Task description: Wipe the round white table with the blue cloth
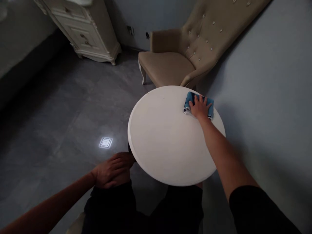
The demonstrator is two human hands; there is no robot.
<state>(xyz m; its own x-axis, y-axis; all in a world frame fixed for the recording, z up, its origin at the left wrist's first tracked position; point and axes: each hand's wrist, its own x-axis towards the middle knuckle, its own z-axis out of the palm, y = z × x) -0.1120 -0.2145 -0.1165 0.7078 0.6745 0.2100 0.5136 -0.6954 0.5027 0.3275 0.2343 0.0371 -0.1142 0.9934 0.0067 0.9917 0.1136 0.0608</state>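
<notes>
Pressed flat on a folded blue cloth [211, 104] with dark and white parts, my right hand [200, 107] has its fingers spread. The cloth lies near the far right edge of a white oval-looking tabletop [168, 136]. My left hand [113, 171] rests over my left knee, beside the near left edge of the table, and holds nothing. Its fingers lie extended across the leg. A few tiny dark specks show near the table's far edge.
A tan tufted armchair [168, 66] stands just behind the table. A pale wall [273, 97] runs close along the right. At the back left are a white carved cabinet [87, 35] and a bed [21, 39]. A bright square patch [105, 142] shows on the grey floor.
</notes>
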